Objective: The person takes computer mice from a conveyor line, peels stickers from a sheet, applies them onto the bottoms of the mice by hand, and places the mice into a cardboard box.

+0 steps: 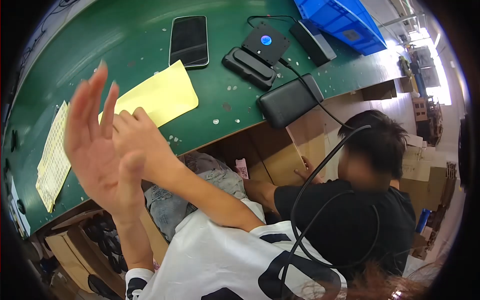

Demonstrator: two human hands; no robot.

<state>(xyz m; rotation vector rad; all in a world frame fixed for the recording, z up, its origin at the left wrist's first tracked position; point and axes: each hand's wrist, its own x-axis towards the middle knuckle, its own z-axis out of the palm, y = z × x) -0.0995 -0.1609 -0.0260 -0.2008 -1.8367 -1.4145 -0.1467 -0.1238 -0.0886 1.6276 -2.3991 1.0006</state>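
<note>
My left hand (102, 150) is raised above the table edge, its fingers stretched out and apart, holding nothing. Partly behind it is my right hand (137, 132), with its fingers curled in at the near end of a plain yellow sheet (162, 95). Whether anything is between those fingers is hidden. Farther left on the green table (135, 45) lies another yellow sheet with rows of small marks (54, 162). A dark-screened phone (189, 41) lies beyond the plain sheet.
Black devices with cables (266, 42), a black case (248, 67) and a black power bank (290, 100) lie toward the right, near a blue crate (345, 25). A person in a black shirt (345, 225) is at the right. A black cable crosses the view. Cardboard boxes stand below the table.
</note>
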